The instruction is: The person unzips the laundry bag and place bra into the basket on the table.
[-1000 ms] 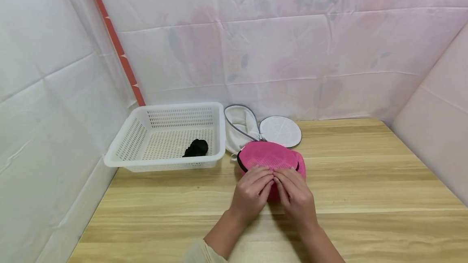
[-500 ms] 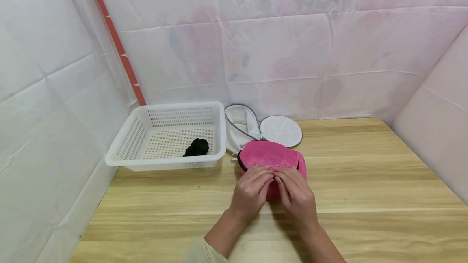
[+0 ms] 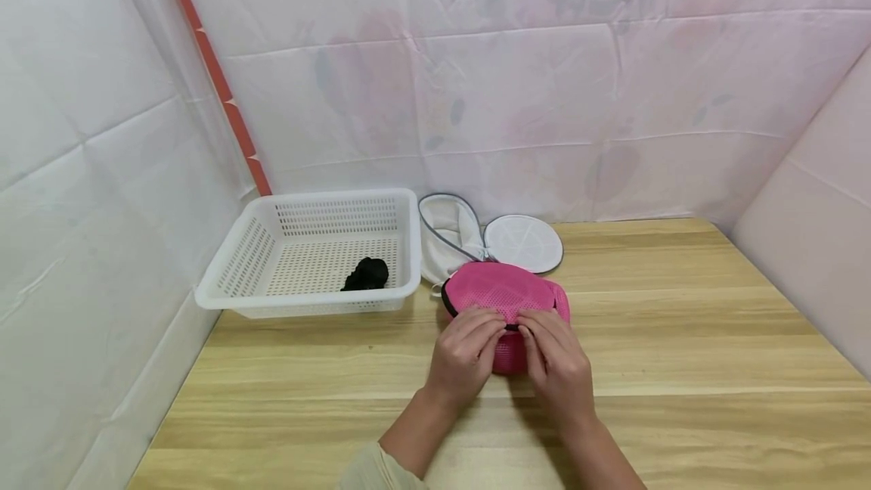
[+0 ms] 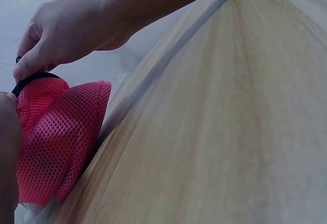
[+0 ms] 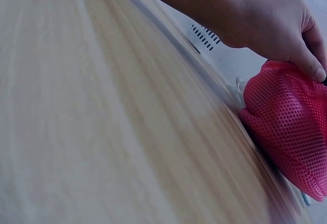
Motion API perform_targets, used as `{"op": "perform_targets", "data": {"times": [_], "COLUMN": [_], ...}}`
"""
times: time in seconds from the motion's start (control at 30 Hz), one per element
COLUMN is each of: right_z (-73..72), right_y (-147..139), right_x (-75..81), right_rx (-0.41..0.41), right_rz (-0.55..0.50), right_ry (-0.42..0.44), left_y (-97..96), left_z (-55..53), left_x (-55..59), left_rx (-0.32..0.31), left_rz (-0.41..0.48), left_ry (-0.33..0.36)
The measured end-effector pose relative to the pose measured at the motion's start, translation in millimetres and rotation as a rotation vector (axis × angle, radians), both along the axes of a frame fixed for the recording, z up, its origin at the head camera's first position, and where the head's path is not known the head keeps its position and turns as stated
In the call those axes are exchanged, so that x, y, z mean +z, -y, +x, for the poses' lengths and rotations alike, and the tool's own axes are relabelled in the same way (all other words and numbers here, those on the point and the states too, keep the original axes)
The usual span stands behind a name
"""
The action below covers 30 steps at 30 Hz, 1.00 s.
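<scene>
A pink mesh laundry bag (image 3: 503, 289) with black zipper trim (image 3: 513, 327) rests on the wooden table in front of the person. My left hand (image 3: 463, 350) pinches the trim on the left, fingertips over the top and thumb beneath. Slightly to its right, my right hand (image 3: 559, 361) pinches the same trim, leaving a short black stretch visible between the hands. The left wrist view shows the bag's mesh side (image 4: 56, 137) bulging below the right hand's thumb. In the right wrist view, folds of mesh (image 5: 286, 117) hang under the left hand. Whatever the bag contains is hidden.
Behind the pink bag lies a white mesh laundry bag (image 3: 442, 252) with grey edging, its round white end panel (image 3: 524, 243) flat beside it. To the left stands a white perforated basket (image 3: 299, 303) holding a black bundle (image 3: 367, 274). White sheeting walls enclose the table's back and sides.
My hands have drawn slightly apart along the zipper trim, the right one shifting a little rightward. More black trim and pink mesh now show between them. Basket and white bag are unmoved.
</scene>
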State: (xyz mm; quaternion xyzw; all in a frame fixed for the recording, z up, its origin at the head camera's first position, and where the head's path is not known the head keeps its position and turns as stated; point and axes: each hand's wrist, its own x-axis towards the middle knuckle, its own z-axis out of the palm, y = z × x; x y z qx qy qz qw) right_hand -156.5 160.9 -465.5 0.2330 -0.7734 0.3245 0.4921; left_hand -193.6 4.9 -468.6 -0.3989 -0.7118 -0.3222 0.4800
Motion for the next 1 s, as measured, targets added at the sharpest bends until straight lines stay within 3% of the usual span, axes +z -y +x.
{"op": "perform_targets", "data": {"times": [0.67, 1.0], "right_z": [-0.7, -1.4], "right_y": [-2.8, -3.4], "right_x": [-5.1, -4.3], "right_rx": [-0.057, -0.038], "right_rz": [-0.071, -0.056], "right_ry": [0.007, -0.002], "left_y": [1.6, 2.5], "left_z": [-0.8, -0.1], "left_x": [-1.7, -0.5], "left_rx": [-0.006, -0.008], "left_rz": [0.026, 0.038], "left_ry": [0.023, 0.028]}}
